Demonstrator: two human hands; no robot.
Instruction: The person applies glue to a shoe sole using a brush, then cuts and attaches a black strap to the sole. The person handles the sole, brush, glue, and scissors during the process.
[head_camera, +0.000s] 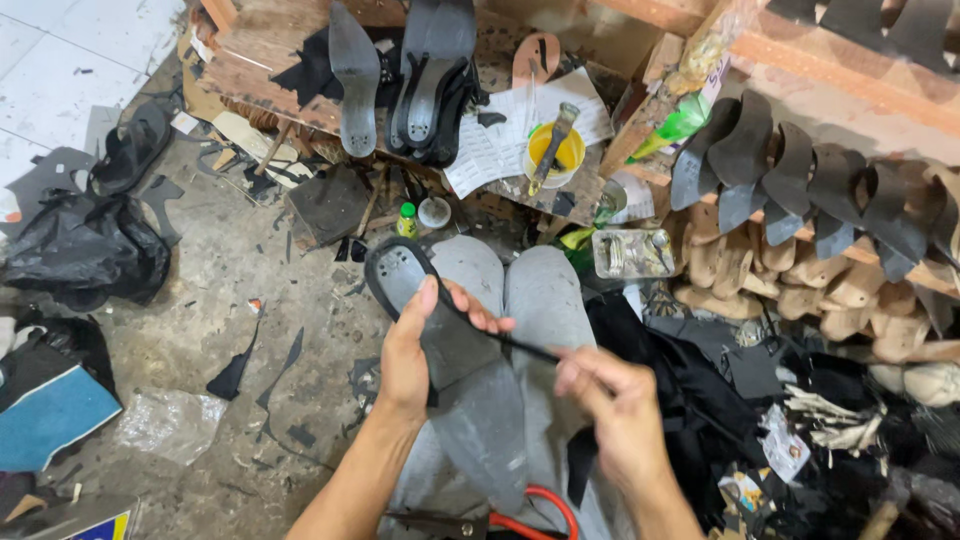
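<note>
Cluttered workshop floor (230, 270) surrounded a seated person. Left hand (405, 350) gripped a grey shoe sole (440, 330); right hand (620, 405) pinched a black edging strip (510, 343), bound round the far end only.

A grey shoe sole (440, 330) edged with a black strip (520, 345) is seen over light grey trousers (540, 290). A yellow cup (553, 152) is set on white paper (500, 140). Black soles (435, 70) are laid on the brown wooden table (260, 50). Red-handled pliers (530, 515) and a blue cloth (50, 415) are shown on the grey floor (240, 290).
</note>
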